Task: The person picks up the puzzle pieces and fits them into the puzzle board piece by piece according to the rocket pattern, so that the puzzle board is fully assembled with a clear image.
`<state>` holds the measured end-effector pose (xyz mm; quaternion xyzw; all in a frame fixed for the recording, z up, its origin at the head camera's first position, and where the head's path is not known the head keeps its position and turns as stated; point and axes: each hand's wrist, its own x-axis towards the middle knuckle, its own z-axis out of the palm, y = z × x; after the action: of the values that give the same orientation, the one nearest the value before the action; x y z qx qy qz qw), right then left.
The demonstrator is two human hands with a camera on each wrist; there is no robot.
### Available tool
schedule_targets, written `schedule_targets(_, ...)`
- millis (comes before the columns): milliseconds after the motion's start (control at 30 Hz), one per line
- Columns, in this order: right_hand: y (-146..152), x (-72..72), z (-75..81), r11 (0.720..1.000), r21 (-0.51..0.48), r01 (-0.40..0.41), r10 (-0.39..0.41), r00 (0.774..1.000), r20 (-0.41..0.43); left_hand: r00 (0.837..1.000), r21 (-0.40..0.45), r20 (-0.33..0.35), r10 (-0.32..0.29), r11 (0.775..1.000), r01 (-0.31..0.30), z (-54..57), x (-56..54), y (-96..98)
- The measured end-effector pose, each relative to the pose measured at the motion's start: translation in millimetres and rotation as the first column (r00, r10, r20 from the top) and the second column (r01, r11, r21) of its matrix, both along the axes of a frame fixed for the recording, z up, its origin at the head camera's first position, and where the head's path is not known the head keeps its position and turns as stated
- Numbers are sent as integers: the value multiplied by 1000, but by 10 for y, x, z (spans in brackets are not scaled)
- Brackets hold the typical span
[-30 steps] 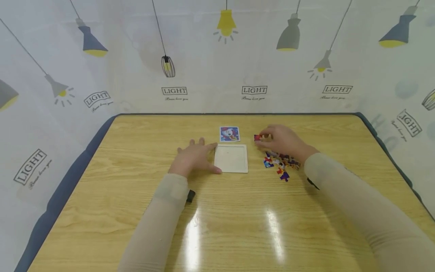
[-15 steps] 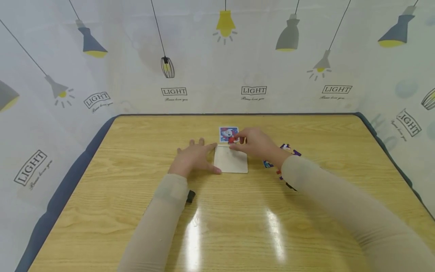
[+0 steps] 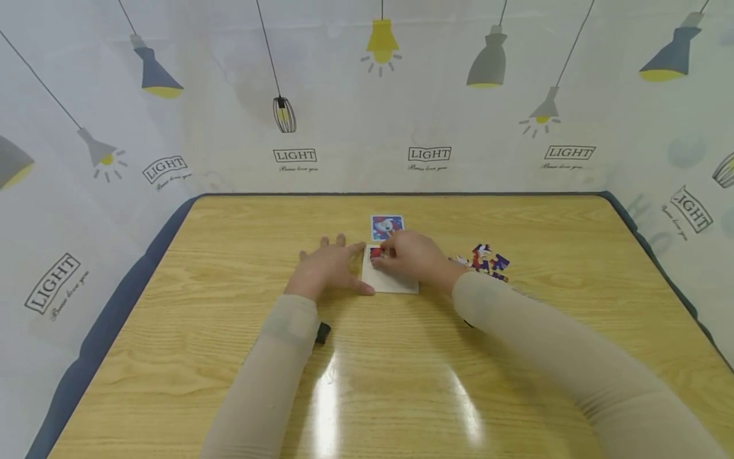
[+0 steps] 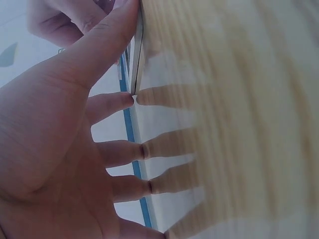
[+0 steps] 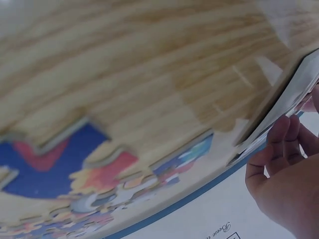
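Observation:
A white square puzzle tray (image 3: 395, 282) lies flat on the wooden table. My left hand (image 3: 328, 266) is spread at its left side, the thumb and index fingertip at its corners. In the left wrist view the fingertips of that left hand (image 4: 75, 129) touch the tabletop. My right hand (image 3: 414, 255) reaches over the tray and pinches a red and blue jigsaw piece (image 3: 376, 253) at the tray's upper left corner. Part of the piece is hidden by the fingers. Just behind the tray lies a small picture card (image 3: 387, 225) with a cartoon figure.
Several loose jigsaw pieces (image 3: 487, 260) lie heaped to the right of the tray, partly behind the right wrist. They show large in the right wrist view, with a blue and red piece (image 5: 65, 159) nearest. A cloth wall printed with lamps (image 3: 355, 127) stands behind the table.
My right hand has carried the red and blue piece from beside the heap leftward, past the card, down onto the tray's upper left corner. The left hand has stayed in place.

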<state>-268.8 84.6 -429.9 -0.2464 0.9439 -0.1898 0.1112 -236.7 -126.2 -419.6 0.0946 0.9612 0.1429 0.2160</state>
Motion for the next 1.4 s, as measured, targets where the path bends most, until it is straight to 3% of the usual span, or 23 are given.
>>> schedule_targets(400,-96,66,-71,993,119,18,-8,997,-77,1000,-7,2,1,1000,-1,1,7,3)
schedule_targets(733,-102,31,-88,990,18,143,-144,989,21,1000,-18,4,-10,1000,10,24,10,5)
schedule_targets(1000,-115,45,-77,998,-32,52,-52,999,-3,1000,-7,10,-3,1000,3,41,30,8)
schedule_targets(1200,-35,0,34,991,-112,69,-68,998,13,1000,-7,12,-5,1000,6,26,34,11)
schedule_targets(1400,358,-152,357,943,-264,204,-196,979,56,1000,5,-2,-1,1000,1,20,44,3)
